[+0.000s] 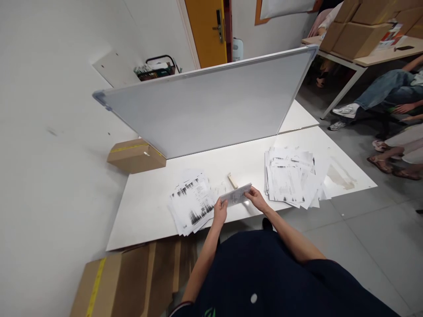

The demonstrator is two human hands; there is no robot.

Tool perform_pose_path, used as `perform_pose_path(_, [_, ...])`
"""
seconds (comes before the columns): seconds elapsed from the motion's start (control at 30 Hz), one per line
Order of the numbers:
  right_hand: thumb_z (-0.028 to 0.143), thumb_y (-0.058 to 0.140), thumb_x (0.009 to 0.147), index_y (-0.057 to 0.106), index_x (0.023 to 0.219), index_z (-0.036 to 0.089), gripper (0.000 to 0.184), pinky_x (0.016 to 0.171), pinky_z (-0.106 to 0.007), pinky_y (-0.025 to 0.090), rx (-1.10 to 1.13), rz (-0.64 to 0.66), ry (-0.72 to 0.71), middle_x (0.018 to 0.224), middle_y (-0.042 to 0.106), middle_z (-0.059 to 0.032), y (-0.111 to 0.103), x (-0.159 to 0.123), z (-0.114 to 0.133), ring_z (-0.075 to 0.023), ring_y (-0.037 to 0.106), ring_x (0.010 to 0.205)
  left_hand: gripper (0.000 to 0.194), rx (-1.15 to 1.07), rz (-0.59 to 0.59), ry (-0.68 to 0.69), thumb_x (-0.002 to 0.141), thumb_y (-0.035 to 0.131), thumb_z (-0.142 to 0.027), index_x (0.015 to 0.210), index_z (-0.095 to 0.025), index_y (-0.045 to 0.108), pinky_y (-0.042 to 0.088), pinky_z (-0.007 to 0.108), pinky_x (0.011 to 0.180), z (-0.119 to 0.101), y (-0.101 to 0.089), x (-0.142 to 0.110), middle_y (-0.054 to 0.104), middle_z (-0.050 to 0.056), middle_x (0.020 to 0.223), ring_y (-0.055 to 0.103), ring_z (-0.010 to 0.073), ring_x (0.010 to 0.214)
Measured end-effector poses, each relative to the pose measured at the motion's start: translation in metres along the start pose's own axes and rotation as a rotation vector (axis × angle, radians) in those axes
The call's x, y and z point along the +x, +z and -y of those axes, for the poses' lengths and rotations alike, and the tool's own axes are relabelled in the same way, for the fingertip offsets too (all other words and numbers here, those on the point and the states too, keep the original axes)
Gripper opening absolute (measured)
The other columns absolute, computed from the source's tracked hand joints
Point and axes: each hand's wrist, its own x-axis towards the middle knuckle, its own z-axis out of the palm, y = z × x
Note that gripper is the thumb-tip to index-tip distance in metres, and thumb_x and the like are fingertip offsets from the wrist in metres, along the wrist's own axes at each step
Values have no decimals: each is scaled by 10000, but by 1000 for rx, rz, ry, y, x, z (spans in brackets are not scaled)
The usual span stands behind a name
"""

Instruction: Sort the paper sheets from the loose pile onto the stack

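A folded sheet of printed paper [235, 196] is stretched between my two hands, just over the table's front edge. My left hand [220, 210] grips its left end, thumb on top. At the right end, my right hand [256, 198] is closed on the paper, thumb pressed on its face. Behind the sheet lies a small cream-coloured block or stick [232, 181], whose kind I cannot make out. To the left of my hands spreads a loose stack of printed sheets [194, 202]. A larger, untidy pile of printed sheets [289, 178] lies to the right.
A whiteboard [211, 105] stands upright across the white table [142, 207]. One cardboard box [137, 156] sits at its left end; more boxes [122, 281] stand below at left. Seated people [383, 94] are at right, near another table [373, 57] bearing boxes.
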Motion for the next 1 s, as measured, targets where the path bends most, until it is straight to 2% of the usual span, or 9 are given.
perform_pose_path(0.13, [363, 574, 726, 574, 930, 171, 280, 813, -354, 442, -24, 8, 7, 890, 645, -43, -2, 0, -5, -195, 578, 866, 344, -12, -7, -8, 727, 578, -436, 924, -154, 581, 421, 325, 845, 5, 1, 4, 661, 76, 933, 592, 203, 926])
perform_pose_path(0.27, [355, 559, 734, 578, 947, 174, 281, 822, -360, 441, -44, 13, -3, 904, 645, -50, -2, 0, -3, -199, 577, 878, 298, 0, -10, -15, 721, 588, -412, 862, -150, 585, 426, 320, 817, 8, -1, 6, 658, 60, 843, 595, 195, 864])
perform_pose_path(0.43, [356, 541, 743, 581, 972, 177, 293, 841, -368, 439, -98, 8, -38, 929, 644, -55, -2, 3, -10, -199, 571, 897, 239, 1, -38, -27, 729, 600, -349, 880, -165, 583, 427, 318, 821, 7, 0, 6, 650, 47, 866, 586, 194, 899])
perform_pose_path(0.67, [343, 546, 742, 605, 966, 171, 288, 820, -341, 443, -168, 41, -39, 927, 654, -49, -6, 3, -7, -196, 577, 883, 199, 5, -46, -58, 712, 633, -365, 751, -176, 586, 452, 317, 746, 1, 0, 5, 623, 24, 700, 589, 200, 806])
perform_pose_path(0.77, [342, 518, 768, 635, 878, 169, 236, 764, -306, 444, -347, 78, -46, 845, 659, -35, -12, 1, 12, -191, 587, 815, 261, -23, -40, -62, 706, 626, -407, 797, -165, 588, 455, 319, 748, 2, -2, 5, 630, 33, 721, 593, 195, 801])
perform_pose_path(0.83, [309, 488, 797, 637, 852, 174, 209, 725, -280, 432, -548, 111, -92, 816, 653, -29, -16, -2, 34, -179, 586, 777, 336, -51, -34, -60, 700, 624, -424, 908, -164, 576, 457, 324, 757, 4, -6, 4, 638, 42, 774, 599, 186, 806])
perform_pose_path(0.93, [205, 441, 828, 615, 918, 184, 197, 709, -255, 400, -961, 179, -184, 887, 640, -47, -15, -8, 72, -170, 574, 809, 502, -66, -59, -25, 684, 645, -389, 1117, -191, 486, 439, 349, 836, 8, -14, 2, 623, 85, 994, 593, 185, 920])
perform_pose_path(1.0, [131, 409, 831, 598, 934, 172, 218, 683, -256, 383, -1254, 215, -187, 906, 619, -78, -9, -12, 93, -180, 561, 822, 554, 22, -56, 22, 688, 647, -346, 1185, -212, 441, 394, 376, 921, 10, -17, 1, 564, 109, 1153, 545, 199, 1054])
